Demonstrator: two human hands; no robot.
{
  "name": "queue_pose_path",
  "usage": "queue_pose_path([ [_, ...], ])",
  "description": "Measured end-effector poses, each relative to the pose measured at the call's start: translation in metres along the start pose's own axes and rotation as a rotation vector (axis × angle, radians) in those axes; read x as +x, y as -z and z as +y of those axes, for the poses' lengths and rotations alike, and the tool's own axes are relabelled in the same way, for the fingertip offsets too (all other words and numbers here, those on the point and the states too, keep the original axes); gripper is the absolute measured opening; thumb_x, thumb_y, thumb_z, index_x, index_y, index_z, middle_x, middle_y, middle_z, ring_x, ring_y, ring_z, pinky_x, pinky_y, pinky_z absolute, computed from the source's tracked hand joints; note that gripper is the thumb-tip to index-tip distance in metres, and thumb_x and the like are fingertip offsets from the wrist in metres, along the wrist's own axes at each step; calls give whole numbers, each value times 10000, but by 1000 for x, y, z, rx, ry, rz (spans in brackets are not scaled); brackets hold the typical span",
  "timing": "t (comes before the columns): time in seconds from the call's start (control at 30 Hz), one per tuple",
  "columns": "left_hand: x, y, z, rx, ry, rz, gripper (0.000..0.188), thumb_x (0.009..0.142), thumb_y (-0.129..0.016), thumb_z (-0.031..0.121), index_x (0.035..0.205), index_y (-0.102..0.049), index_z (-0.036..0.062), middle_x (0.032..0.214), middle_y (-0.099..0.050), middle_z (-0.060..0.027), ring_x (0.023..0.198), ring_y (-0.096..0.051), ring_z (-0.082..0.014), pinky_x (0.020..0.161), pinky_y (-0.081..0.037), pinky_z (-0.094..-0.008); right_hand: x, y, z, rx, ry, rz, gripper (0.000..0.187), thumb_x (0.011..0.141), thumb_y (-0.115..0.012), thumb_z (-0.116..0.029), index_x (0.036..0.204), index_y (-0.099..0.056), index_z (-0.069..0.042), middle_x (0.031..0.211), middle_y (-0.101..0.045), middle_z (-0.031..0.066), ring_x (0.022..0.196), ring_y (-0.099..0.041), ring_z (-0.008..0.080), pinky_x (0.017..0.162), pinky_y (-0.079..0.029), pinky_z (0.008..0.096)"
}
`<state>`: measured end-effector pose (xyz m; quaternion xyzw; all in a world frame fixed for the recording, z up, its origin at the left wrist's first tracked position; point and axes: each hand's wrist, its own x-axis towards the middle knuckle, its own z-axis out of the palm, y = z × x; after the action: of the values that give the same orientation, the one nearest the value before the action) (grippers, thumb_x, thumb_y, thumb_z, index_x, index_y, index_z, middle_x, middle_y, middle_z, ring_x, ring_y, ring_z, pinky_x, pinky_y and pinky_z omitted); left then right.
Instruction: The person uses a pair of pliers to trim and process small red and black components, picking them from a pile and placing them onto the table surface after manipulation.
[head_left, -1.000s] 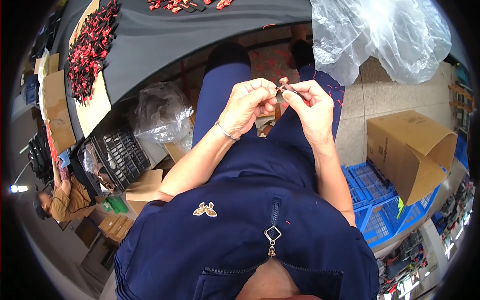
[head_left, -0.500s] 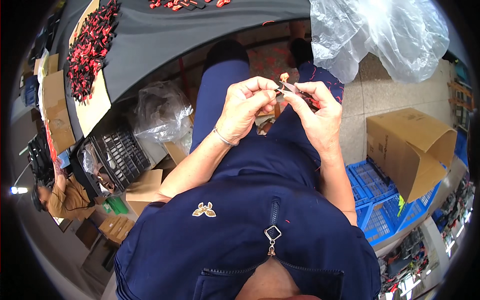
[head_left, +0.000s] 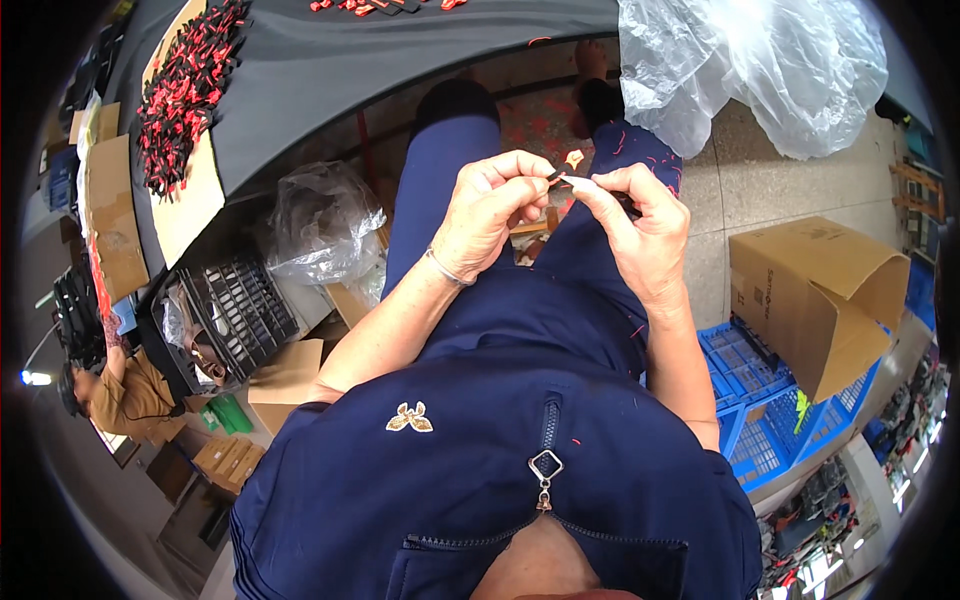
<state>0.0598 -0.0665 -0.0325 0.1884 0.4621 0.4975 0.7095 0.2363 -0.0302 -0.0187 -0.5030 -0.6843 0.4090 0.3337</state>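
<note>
Over my lap, my left hand (head_left: 485, 210) pinches a small black and orange-red fabric tab (head_left: 573, 159) between thumb and fingertips. Most of that tab is covered by the fingers; its orange-red end sticks out beyond them. My right hand (head_left: 645, 230) is closed on a pair of small thread snips (head_left: 571, 181). Their pale pointed tip meets the tab at my left fingertips, while the dark handle is mostly hidden in the palm. Red thread bits (head_left: 650, 150) lie scattered on my right trouser leg.
A heap of black and red tabs (head_left: 185, 110) rests on cardboard on the black-covered table (head_left: 330, 80). Clear plastic bags (head_left: 750, 70) hang at the right. An open carton (head_left: 810, 300) sits on blue crates (head_left: 745, 370). Another person (head_left: 140, 400) is at far left.
The snips' blade, seen broader and darker before, now shows as a thin pale tip. The tab's orange-red end has turned and tilted slightly right. Both hands stay nearly in place.
</note>
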Motion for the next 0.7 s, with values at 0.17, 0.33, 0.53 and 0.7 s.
queue_pose_path([
  [0.17, 1, -2, 0, 15, 22, 36, 113, 834, -568, 63, 917, -609, 0, 705, -568, -8, 600, -492, -58, 571, -419, -182, 1, 1, 7, 325, -211, 44, 177, 792, -721, -92, 908, -617, -7, 782, -648, 32, 704, -584, 64, 625, -468, 210],
  [0.33, 0, -7, 1, 95, 14, 12, 121, 837, -577, 78, 926, -615, 6, 707, -573, -6, 595, -496, -52, 568, -421, -181, 14, -10, -1, 820, -477, -98, 263, 808, -709, -114, 1007, -586, 6, 802, -618, 32, 672, -544, 52, 588, -414, 179],
  [0.53, -4, -11, 0, 296, -57, 99, 166, 838, -629, 98, 973, -623, 1, 739, -590, -3, 642, -532, -52, 626, -456, -184, 19, -21, 15, 952, -535, -116, 138, 809, -702, -143, 828, -584, -72, 629, -538, -22, 465, -387, -3, 402, -264, 158],
  [0.7, -6, -5, -3, 1072, -694, 97, 208, 788, -684, 25, 987, -633, -7, 813, -641, 4, 691, -604, -84, 656, -498, -217, 17, -22, 14, 971, -547, -55, 140, 808, -703, -138, 821, -581, -71, 625, -546, -14, 442, -369, -5, 394, -259, 162],
])
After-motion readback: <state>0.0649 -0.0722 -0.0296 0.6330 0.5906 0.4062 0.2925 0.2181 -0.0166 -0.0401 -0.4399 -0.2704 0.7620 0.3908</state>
